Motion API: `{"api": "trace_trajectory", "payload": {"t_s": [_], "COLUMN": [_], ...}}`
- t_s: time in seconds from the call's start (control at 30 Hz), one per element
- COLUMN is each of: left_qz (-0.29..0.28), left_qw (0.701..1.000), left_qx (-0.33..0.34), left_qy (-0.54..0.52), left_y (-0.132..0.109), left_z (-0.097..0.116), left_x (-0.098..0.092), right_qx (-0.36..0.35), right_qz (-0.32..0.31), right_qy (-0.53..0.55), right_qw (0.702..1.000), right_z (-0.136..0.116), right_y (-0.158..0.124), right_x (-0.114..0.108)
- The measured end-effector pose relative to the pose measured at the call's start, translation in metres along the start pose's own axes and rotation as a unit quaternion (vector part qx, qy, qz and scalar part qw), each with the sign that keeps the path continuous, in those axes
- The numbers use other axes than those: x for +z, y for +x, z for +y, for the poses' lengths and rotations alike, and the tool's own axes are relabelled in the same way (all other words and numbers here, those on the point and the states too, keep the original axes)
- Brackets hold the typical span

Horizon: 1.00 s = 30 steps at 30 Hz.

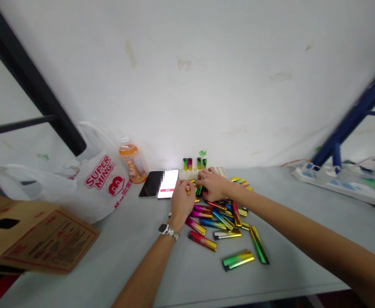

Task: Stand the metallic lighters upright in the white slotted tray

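Observation:
A loose pile of metallic-coloured lighters (219, 223) lies on the grey table, in red, purple, blue, green and gold. My left hand (183, 199), with a watch at the wrist, is closed at the pile's left edge; a gold lighter (188, 188) shows partly between its fingers. Just right of it, my right hand (215, 185) reaches in with bent fingers closed around a green lighter (199, 190), mostly hidden. Behind the hands is a pale tray with holes (185, 174), partly covered by my right hand. Several lighters (190, 164) stand upright at its back.
A tablet (150, 185) and a lit phone (168, 186) lie left of the tray. Beyond them stand an orange drink bottle (132, 163), a white plastic bag (99, 188) and a cardboard box (42, 235). A power strip (336, 184) lies at right, beside a blue post (354, 115).

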<state>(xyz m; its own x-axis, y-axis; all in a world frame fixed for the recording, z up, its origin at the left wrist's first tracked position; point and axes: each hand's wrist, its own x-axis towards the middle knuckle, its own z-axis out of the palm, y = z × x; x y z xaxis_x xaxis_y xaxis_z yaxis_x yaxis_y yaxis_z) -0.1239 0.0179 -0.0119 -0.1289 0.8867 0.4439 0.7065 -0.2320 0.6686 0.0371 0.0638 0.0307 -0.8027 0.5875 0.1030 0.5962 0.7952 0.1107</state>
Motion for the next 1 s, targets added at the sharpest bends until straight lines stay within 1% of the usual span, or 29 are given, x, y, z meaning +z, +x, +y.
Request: {"api": "trace_trajectory", "payload": {"t_s": [0.13,0.23,0.33,0.4,0.43,0.5,0.57,0.6,0.67,0.73,0.8,0.83,0.87,1.0], "left_qz": [-0.002,0.006,0.028,0.050,0.060,0.065,0.042,0.020,-0.037,-0.083,-0.106,-0.111,-0.114,-0.138], "left_qw": [1.000,1.000,0.998,0.995,0.993,0.987,0.980,0.975,0.967,0.960,0.957,0.955,0.954,0.942], "left_qx": [0.003,0.006,0.006,0.010,0.012,0.017,0.029,0.038,0.053,0.056,0.048,0.042,0.034,0.005], "left_qy": [-0.008,-0.018,-0.051,-0.084,-0.104,-0.147,-0.194,-0.217,-0.248,-0.261,-0.267,-0.270,-0.275,-0.305], "left_y": [0.000,0.001,0.003,0.004,0.004,0.003,0.000,-0.001,-0.005,-0.008,-0.010,-0.011,-0.011,-0.011], "left_z": [0.000,-0.001,-0.002,-0.002,-0.001,0.002,0.007,0.011,0.017,0.022,0.024,0.024,0.023,0.017], "left_x": [-0.002,-0.002,-0.002,-0.003,-0.003,-0.004,-0.005,-0.005,-0.004,-0.002,0.001,0.002,0.004,0.009], "right_qx": [0.004,-0.017,-0.036,-0.027,-0.013,0.032,0.092,0.118,0.151,0.156,0.152,0.154,0.156,0.184], "right_qz": [-0.025,-0.011,0.020,0.063,0.095,0.169,0.228,0.245,0.260,0.264,0.269,0.274,0.278,0.324], "right_qy": [-0.025,-0.020,0.008,0.054,0.091,0.190,0.302,0.358,0.459,0.542,0.593,0.602,0.602,0.557], "right_qw": [0.999,1.000,0.999,0.996,0.991,0.967,0.921,0.893,0.836,0.782,0.744,0.734,0.732,0.742], "right_z": [-0.005,-0.002,0.003,0.005,0.005,0.002,-0.004,-0.008,-0.017,-0.026,-0.032,-0.035,-0.037,-0.039], "right_y": [0.007,0.009,0.006,0.002,-0.001,-0.006,-0.010,-0.013,-0.016,-0.019,-0.022,-0.024,-0.025,-0.037], "right_x": [0.002,0.005,0.007,0.008,0.009,0.010,0.011,0.012,0.015,0.019,0.024,0.026,0.028,0.031]}}
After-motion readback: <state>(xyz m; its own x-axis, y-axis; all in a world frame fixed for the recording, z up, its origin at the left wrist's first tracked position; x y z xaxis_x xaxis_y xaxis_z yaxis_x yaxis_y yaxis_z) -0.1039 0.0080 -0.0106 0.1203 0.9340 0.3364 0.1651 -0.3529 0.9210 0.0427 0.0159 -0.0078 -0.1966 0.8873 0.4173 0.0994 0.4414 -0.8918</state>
